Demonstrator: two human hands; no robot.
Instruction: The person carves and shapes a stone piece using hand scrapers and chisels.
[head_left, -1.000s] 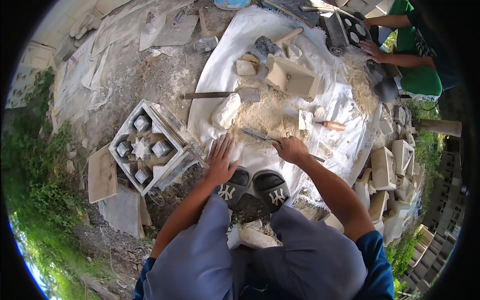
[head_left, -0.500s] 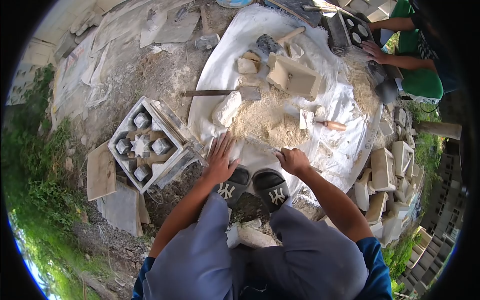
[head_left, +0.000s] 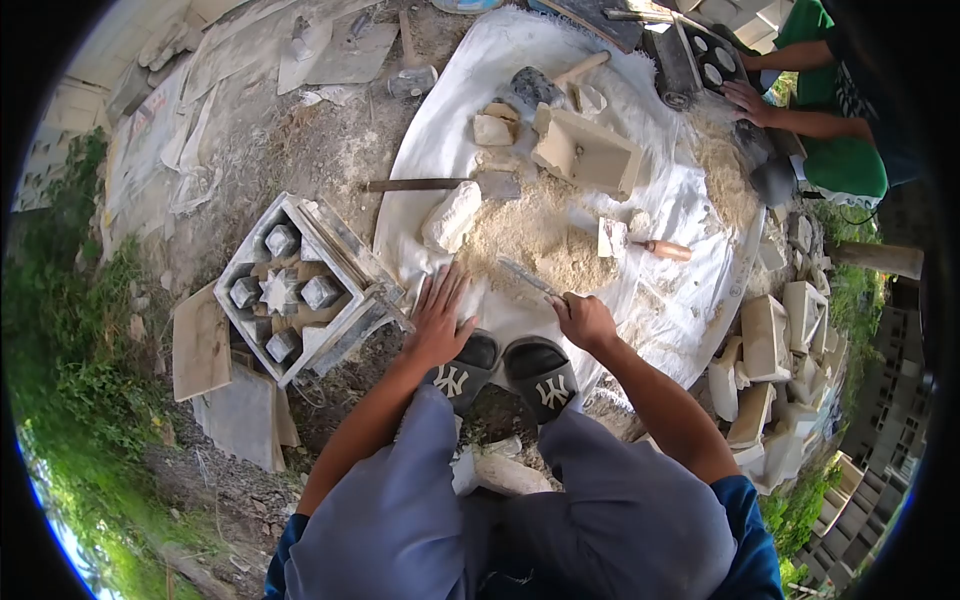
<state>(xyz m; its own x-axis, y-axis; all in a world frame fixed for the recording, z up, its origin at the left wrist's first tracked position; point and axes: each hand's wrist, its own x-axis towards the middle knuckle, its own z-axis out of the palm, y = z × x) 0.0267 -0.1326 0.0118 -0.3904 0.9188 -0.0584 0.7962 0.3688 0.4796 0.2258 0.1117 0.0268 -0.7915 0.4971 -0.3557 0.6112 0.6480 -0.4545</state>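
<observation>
My left hand point(head_left: 438, 315) lies flat on the white woven sheet point(head_left: 420, 215), fingers stretched out, just below a pale stone chunk point(head_left: 452, 217). In my right hand point(head_left: 587, 322) is a narrow metal blade point(head_left: 527, 275), probably a knife; its handle is hidden in my fist. The blade points up and left over the near edge of a heap of tan powder point(head_left: 545, 240). Right of the heap, a trowel point(head_left: 668, 250) with a wooden handle rests on the sheet. A hollow cream block point(head_left: 588, 153) sits behind the powder.
A square mould with a star pattern point(head_left: 280, 290) stands at left by some boards point(head_left: 240, 415). A long-handled metal tool point(head_left: 420, 185) and a mallet point(head_left: 583, 68) lie farther back. Cast blocks point(head_left: 765, 340) are piled at right. Another person's hands point(head_left: 750, 103) touch a dark mould at upper right.
The blade in my right hand has swung so its tip points farther up, away from me, into the powder's edge. My left hand has stayed in place.
</observation>
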